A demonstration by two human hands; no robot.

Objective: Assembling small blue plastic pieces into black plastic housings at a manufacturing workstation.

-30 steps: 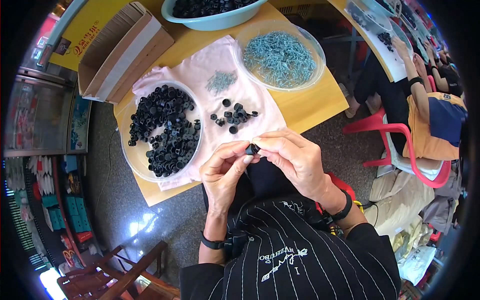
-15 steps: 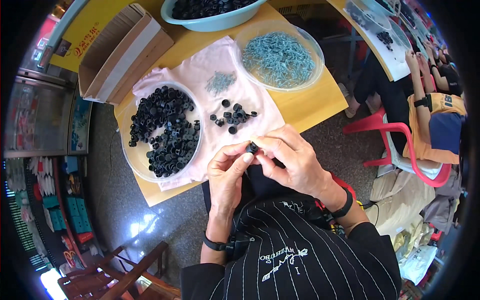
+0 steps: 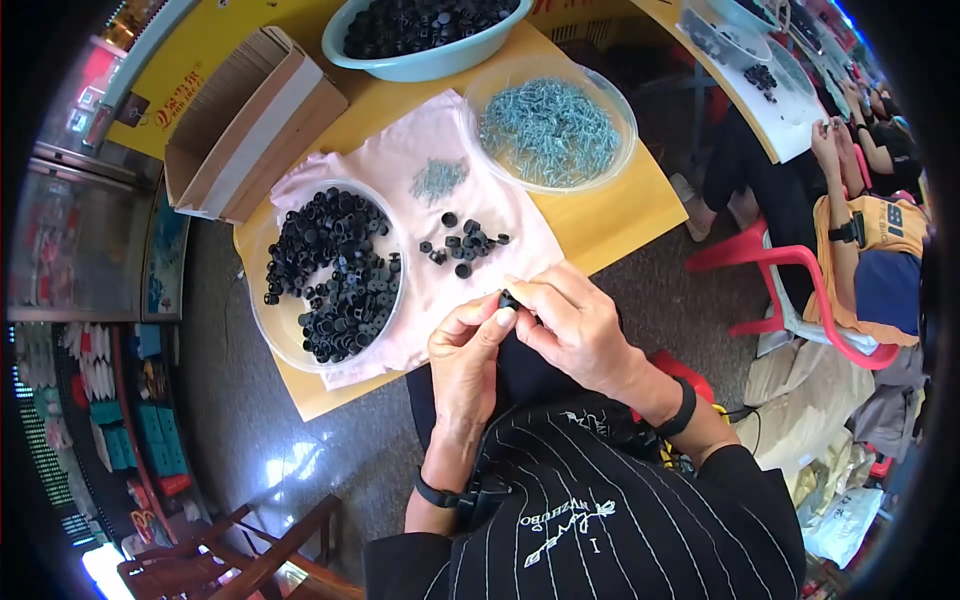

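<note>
Both hands meet just past the near edge of the pink cloth (image 3: 500,210), pinching one small round black plastic part (image 3: 508,299). My left hand (image 3: 466,350) grips it from the left between thumb and fingers. From the right, the fingertips of my right hand (image 3: 570,325) close on the same part and hide much of it. Beyond the hands lies a loose group of black parts (image 3: 466,242) on the cloth. A small heap of silvery screws (image 3: 440,180) sits behind that group. To the left stands a clear round tub (image 3: 262,318) of similar black parts.
A clear round tub (image 3: 634,135) of screws stands at the right back, beside a pale blue basin (image 3: 440,62) of black parts. An open cardboard box (image 3: 270,130) is at the left back. A red-armed chair (image 3: 770,290) and a seated person (image 3: 870,250) are at the right.
The table and its things sit slightly lower in view. My hands stay together on the black part, having shifted a little to the right, with the fingers slightly repositioned.
</note>
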